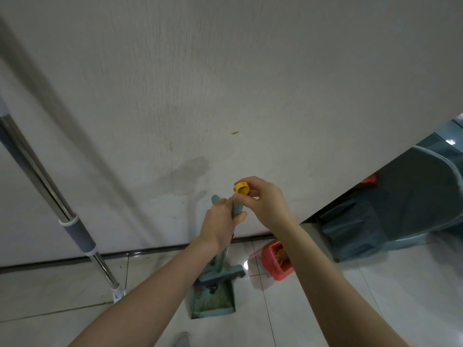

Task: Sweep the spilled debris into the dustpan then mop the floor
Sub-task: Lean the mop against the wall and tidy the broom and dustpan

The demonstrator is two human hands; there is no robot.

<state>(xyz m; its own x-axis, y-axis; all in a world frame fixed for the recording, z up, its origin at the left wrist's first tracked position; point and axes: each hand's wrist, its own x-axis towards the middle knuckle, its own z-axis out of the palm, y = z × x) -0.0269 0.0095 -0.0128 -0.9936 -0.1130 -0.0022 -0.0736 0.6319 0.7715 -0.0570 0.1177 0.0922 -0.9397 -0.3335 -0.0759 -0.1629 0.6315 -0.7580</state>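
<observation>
My left hand [220,222] grips two teal handle tops [236,207] of the broom and the dustpan together, standing upright against the wall. The teal dustpan [213,303] rests on the tiled floor below, with the broom head [225,271] sitting at its back. My right hand [265,201] pinches a small yellow cap [241,188] just above the handles. A mop with a shiny metal pole and grey grip [77,232] leans against the wall at the left.
A grey-white wall [225,83] fills most of the view, with a damp stain near its base. A small red bin [278,259] with orange scraps stands on the floor to the right. Beside it is a large grey bin with a dark bag [390,209].
</observation>
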